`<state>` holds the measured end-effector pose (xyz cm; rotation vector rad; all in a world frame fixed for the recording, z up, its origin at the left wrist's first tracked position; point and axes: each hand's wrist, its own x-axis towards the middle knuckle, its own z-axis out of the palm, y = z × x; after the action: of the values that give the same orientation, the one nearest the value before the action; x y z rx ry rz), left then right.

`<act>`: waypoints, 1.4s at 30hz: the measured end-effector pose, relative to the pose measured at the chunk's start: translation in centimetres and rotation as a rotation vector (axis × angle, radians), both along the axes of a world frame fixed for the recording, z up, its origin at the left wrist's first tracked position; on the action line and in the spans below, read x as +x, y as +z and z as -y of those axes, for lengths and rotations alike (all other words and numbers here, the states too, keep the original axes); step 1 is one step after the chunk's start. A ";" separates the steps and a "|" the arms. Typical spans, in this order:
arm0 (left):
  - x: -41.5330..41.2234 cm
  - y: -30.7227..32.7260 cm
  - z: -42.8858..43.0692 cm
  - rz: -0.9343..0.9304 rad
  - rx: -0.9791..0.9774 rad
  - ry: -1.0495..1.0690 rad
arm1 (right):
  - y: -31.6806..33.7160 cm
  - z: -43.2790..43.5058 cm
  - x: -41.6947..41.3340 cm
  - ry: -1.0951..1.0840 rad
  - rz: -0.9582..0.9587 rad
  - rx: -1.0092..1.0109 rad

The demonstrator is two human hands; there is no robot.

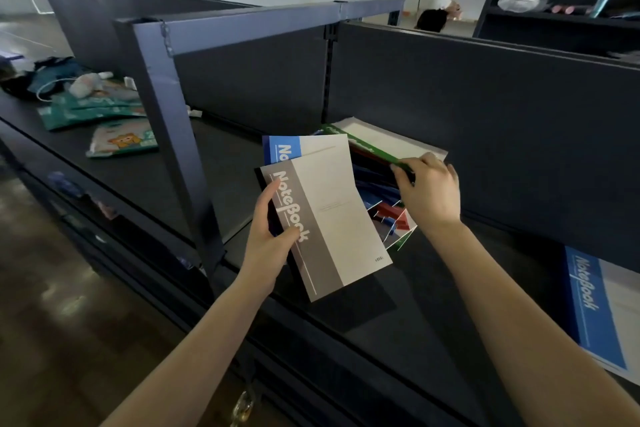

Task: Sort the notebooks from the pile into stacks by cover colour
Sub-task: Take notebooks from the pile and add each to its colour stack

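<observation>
Nearest the lens, low in the frame: bare forearms rising toward a dark shelf.

Left hand, centre of frame: gripping a grey notebook by its spine edge, thumb across the cover lettering, fingers curled behind. Held raised off the shelf, long axis running from upper left down to lower right. Behind it, seemingly in the same hold, a blue notebook, only its top strip visible.

Right hand, just right of centre: pinching the near end of a green notebook, topmost on the pile, fingers curled over its edge. Long axis of that green cover slanting away up-left from the grip, toward the back panel. Probably best drawn back and to the right, clear of the grey cover just beside it. Right hand plainly nearer the pile; left occupied.

Pile itself: fanned blue, red and green spines, lying loose on the shelf between the two hands. No box or tray round it.

Lower right of frame: a second blue notebook flat on the shelf, well apart from the pile, likely the start of a blue stack.

Upper left: soft packets on the neighbouring bay, beyond a metal post. Top of frame, far off: a person, back turned.
</observation>
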<state>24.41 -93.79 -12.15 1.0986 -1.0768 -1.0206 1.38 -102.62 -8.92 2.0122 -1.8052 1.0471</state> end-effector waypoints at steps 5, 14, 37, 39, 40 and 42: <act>0.3 0.0 0.0 -0.005 -0.009 0.005 | 1.0 -1.7 1.4 0.155 0.231 -0.192; -1.1 -0.3 0.5 -0.108 0.002 -0.001 | -5.2 -8.8 6.3 0.486 -0.100 -0.024; -8.0 -1.1 -2.7 0.050 0.009 -0.294 | -4.0 -11.9 -2.2 0.149 0.881 0.541; -9.9 -1.4 -3.1 0.047 0.007 -0.308 | -4.1 -12.6 -4.4 0.103 0.902 0.518; -11.0 -1.6 -3.3 0.044 0.008 -0.318 | -4.0 -13.0 -5.6 0.088 0.909 0.513; -13.4 -1.8 -3.5 0.039 0.009 -0.340 | -3.9 -14.0 -8.1 0.077 0.920 0.491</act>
<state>11.03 -90.26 -13.95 0.9639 -1.3213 -1.2756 -6.69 -88.65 -12.83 2.0037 -2.6445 1.9310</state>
